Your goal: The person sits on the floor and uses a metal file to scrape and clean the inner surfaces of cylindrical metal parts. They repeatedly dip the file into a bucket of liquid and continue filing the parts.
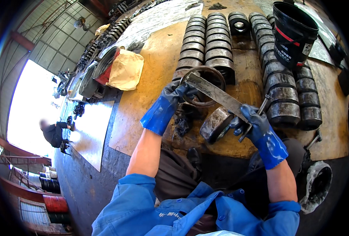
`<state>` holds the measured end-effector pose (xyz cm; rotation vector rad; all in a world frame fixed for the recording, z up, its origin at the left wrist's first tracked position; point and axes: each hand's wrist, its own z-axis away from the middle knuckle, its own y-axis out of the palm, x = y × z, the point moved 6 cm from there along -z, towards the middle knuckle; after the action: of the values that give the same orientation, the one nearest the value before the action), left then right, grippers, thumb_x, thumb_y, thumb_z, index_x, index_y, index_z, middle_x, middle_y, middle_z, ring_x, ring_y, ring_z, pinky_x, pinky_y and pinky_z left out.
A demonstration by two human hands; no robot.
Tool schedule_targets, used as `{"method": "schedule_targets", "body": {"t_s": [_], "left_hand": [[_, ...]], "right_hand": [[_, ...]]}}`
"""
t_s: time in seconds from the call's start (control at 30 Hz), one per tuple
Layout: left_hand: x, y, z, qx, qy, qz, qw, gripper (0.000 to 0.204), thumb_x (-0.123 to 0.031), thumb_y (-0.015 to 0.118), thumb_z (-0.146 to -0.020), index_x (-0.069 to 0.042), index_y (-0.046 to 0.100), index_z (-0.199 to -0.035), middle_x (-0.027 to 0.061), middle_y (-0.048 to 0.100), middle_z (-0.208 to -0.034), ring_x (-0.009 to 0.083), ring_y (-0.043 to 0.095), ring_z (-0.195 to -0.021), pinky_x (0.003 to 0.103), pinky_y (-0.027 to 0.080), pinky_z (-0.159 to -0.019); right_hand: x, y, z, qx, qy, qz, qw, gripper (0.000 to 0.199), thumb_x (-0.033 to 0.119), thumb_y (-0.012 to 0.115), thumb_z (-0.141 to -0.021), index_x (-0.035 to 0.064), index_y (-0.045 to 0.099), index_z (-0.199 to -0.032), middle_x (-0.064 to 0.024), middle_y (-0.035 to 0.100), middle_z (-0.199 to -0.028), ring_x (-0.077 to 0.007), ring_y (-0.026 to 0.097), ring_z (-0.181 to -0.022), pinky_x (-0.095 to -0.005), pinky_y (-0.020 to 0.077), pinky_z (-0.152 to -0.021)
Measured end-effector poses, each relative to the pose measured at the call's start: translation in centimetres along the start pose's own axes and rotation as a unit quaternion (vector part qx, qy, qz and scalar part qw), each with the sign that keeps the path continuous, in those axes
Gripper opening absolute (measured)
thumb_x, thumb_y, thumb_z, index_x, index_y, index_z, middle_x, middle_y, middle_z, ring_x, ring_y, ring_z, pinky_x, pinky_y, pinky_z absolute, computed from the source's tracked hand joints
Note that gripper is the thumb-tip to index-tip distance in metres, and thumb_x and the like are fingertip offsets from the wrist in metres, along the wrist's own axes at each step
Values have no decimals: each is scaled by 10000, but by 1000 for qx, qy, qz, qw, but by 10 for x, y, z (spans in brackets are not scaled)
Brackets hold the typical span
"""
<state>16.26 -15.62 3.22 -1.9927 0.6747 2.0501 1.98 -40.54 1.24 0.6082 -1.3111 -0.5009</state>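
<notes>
My left hand [169, 103], in a blue rubber glove, closes on the near-left side of a dark metal ring [222, 83] that is tilted up. A flat, worn metal bar [218, 95] crosses over the ring, its far end by my left fingers. My right hand [253, 122], gloved alike, is closed around the bar's near end. A thin metal rod [263, 105] with a small crosspiece passes crosswise through the right grip; whether it is joined to the bar I cannot tell. Just below the ring, a short metal cylinder [214, 125] lies beside a dark crumpled rag [183, 125].
Rows of metal rings [219, 37] stretch away on the stained board [154, 59], with more rings [279, 94] at right. A black bucket [294, 33] stands over those. A red drum [105, 65] with brown paper is at left. Another person [55, 133] sits far left.
</notes>
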Motion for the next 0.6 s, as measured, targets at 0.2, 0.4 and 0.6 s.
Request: {"method": "schedule_targets", "body": {"t_s": [0.2,0.4,0.6], "left_hand": [[-6,-8,-9,-91,29,128,987,247,-184,567,-931,14,605,-1074,189,600,-1193,323,608,-1061,429,536,-853],[-12,-10,-5,-122,88,84,985,210,-167,574,-925,2,632,-1035,182,606,-1191,311,623,-1042,412,535,-855],[-14,8,-8,-60,105,-1,993,267,-193,625,-897,30,636,-1043,194,621,-1152,264,636,-1008,360,528,-854]], "right_hand": [[9,-24,-1,-90,-26,-126,988,435,335,538,-924,-27,530,-1166,-115,652,-831,-160,601,-603,-310,506,-530],[-28,-29,-14,-107,79,-250,959,456,333,500,-949,-51,502,-1195,-138,654,-776,-197,565,-515,-330,489,-506],[-27,-29,-20,-103,21,-164,981,458,339,501,-943,-64,533,-1158,-155,658,-762,-205,575,-528,-313,480,-485]]}}
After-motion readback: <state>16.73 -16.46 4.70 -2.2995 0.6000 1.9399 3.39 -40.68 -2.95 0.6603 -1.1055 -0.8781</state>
